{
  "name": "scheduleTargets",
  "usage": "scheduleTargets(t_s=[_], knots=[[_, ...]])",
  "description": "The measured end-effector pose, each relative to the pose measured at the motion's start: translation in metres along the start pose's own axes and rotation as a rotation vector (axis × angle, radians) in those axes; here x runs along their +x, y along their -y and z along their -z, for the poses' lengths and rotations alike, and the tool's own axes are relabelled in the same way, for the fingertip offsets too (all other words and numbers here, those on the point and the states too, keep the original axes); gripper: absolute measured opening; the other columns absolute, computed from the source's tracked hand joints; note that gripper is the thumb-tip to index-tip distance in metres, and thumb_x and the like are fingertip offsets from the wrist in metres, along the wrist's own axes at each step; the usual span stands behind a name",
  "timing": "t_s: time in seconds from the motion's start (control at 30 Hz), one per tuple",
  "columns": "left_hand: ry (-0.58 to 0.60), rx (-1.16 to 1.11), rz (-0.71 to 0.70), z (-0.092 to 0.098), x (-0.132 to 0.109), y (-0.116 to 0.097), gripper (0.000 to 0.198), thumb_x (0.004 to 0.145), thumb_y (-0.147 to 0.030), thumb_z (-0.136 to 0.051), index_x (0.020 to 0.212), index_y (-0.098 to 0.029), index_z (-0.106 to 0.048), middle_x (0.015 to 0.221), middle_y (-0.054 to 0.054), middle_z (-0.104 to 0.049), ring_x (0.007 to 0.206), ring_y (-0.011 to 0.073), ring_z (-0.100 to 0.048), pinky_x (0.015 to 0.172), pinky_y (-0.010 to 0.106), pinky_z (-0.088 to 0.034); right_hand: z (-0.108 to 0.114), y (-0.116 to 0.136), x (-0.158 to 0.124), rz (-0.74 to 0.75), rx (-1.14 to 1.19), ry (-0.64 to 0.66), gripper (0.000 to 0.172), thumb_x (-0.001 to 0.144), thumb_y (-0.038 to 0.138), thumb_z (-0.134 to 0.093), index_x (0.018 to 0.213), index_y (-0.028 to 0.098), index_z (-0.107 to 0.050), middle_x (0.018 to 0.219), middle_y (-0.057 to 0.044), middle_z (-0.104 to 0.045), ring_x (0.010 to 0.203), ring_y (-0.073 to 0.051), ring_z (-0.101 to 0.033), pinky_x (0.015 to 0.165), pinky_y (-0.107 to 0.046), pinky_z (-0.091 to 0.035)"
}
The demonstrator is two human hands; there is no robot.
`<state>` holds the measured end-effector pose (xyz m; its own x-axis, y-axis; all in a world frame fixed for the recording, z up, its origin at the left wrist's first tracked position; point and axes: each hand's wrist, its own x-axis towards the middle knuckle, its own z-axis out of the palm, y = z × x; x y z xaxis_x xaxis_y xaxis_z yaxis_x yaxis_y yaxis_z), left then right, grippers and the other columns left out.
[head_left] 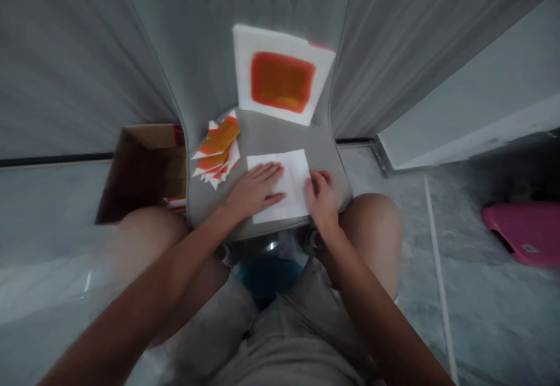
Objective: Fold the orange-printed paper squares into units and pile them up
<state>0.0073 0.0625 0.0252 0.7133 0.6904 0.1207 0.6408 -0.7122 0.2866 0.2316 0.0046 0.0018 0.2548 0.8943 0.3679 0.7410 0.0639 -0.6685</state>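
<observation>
A white sheet of paper lies on the grey chair seat in front of me. My left hand rests flat on the sheet's left half, fingers stretched toward its middle. At the sheet's right edge is my right hand, its fingers curled and its thumb bent in; what they grip, if anything, is hidden. To the left sits a loose pile of folded orange-and-white papers. Behind the sheet, a white paper with an orange square leans against the chair's backrest.
An open cardboard box stands on the floor left of the chair. A pink plastic item is on the floor at far right. Grey curtains hang behind the chair. Something blue shows beneath the seat between my legs.
</observation>
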Motion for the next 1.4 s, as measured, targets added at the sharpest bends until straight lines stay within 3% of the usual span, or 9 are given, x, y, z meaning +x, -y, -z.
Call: scheduleTargets(t_s=[0.23, 0.4, 0.5, 0.63, 0.77, 0.97, 1.07, 1.23, 1.4], knots=[[-0.029, -0.075, 0.073, 0.000, 0.016, -0.006, 0.073, 0.104, -0.052, -0.055, 0.161, -0.010, -0.037, 0.169, 0.018, -0.040, 0.159, 0.0276, -0.036, 0.134, 0.045, -0.023, 0.009, 0.009, 0.015, -0.194, 0.129, 0.043, 0.046, 0.100, 0.055, -0.054, 0.118, 0.019, -0.077, 0.120, -0.014, -0.074, 0.114, -0.028, -0.068, 0.105, -0.047, -0.054], [-0.047, -0.132, 0.110, 0.003, 0.010, -0.012, 0.071, 0.102, -0.047, -0.061, 0.160, -0.011, -0.038, 0.168, 0.018, -0.041, 0.159, 0.0280, -0.036, 0.134, 0.045, -0.024, 0.029, 0.013, 0.024, -0.524, 0.417, 0.051, 0.059, 0.100, 0.068, -0.050, 0.120, 0.020, -0.076, 0.102, -0.009, -0.080, 0.087, -0.023, -0.074, 0.076, -0.036, -0.059], [-0.055, -0.154, 0.136, 0.003, 0.009, -0.014, 0.072, 0.101, -0.044, -0.064, 0.158, -0.009, -0.040, 0.168, 0.019, -0.042, 0.159, 0.0279, -0.035, 0.134, 0.044, -0.022, 0.032, 0.008, 0.037, -0.593, 0.511, 0.148, 0.062, 0.097, 0.072, -0.052, 0.127, 0.022, -0.073, 0.095, -0.008, -0.080, 0.076, -0.020, -0.073, 0.064, -0.032, -0.055], [-0.076, -0.182, 0.128, 0.004, 0.008, -0.012, 0.071, 0.101, -0.045, -0.064, 0.158, -0.009, -0.040, 0.167, 0.019, -0.043, 0.158, 0.0277, -0.037, 0.134, 0.044, -0.023, 0.028, 0.009, 0.048, -0.530, 0.501, 0.252, 0.051, 0.087, 0.065, -0.074, 0.120, 0.026, -0.077, 0.102, -0.006, -0.081, 0.085, -0.023, -0.074, 0.073, -0.037, -0.059], [-0.094, -0.196, 0.101, 0.003, 0.006, -0.009, 0.067, 0.103, -0.045, -0.060, 0.156, -0.008, -0.043, 0.166, 0.017, -0.046, 0.157, 0.0265, -0.039, 0.133, 0.043, -0.023, 0.020, 0.022, 0.047, -0.431, 0.482, 0.282, 0.054, 0.078, 0.060, -0.085, 0.123, 0.030, -0.077, 0.119, -0.006, -0.079, 0.104, -0.026, -0.074, 0.089, -0.045, -0.061], [-0.115, -0.201, 0.137, 0.005, 0.005, -0.012, 0.055, 0.107, -0.032, -0.050, 0.156, -0.009, -0.043, 0.164, 0.018, -0.047, 0.156, 0.0278, -0.040, 0.133, 0.046, -0.025, 0.014, 0.037, 0.039, -0.373, 0.442, 0.255, 0.043, 0.095, 0.065, -0.064, 0.100, 0.028, -0.084, 0.107, -0.007, -0.081, 0.104, -0.027, -0.075, 0.096, -0.050, -0.061], [-0.105, -0.218, 0.135, 0.004, 0.006, -0.011, 0.056, 0.103, -0.028, -0.054, 0.154, -0.008, -0.043, 0.162, 0.019, -0.049, 0.155, 0.0298, -0.042, 0.131, 0.047, -0.029, 0.015, 0.040, 0.034, -0.199, 0.369, 0.302, 0.034, 0.088, 0.057, -0.078, 0.111, 0.032, -0.082, 0.125, -0.005, -0.076, 0.121, -0.028, -0.069, 0.108, -0.052, -0.055], [-0.136, -0.230, 0.089, -0.002, 0.005, -0.006, 0.057, 0.097, -0.018, -0.053, 0.153, -0.010, -0.043, 0.158, 0.020, -0.052, 0.154, 0.0314, -0.043, 0.129, 0.050, -0.032, 0.006, 0.030, 0.026, -0.033, 0.207, 0.431, 0.061, 0.085, 0.060, -0.080, 0.139, 0.033, -0.069, 0.155, -0.010, -0.054, 0.141, -0.033, -0.055, 0.115, -0.058, -0.050], [-0.171, -0.190, 0.153, -0.004, 0.005, -0.002, 0.070, 0.093, -0.022, -0.062, 0.156, -0.006, -0.037, 0.162, 0.024, -0.046, 0.156, 0.0350, -0.037, 0.130, 0.050, -0.030, -0.001, 0.014, 0.025, 0.011, 0.140, 0.461, 0.067, 0.088, 0.061, -0.075, 0.147, 0.032, -0.062, 0.165, -0.012, -0.041, 0.149, -0.035, -0.046, 0.117, -0.061, -0.047]])
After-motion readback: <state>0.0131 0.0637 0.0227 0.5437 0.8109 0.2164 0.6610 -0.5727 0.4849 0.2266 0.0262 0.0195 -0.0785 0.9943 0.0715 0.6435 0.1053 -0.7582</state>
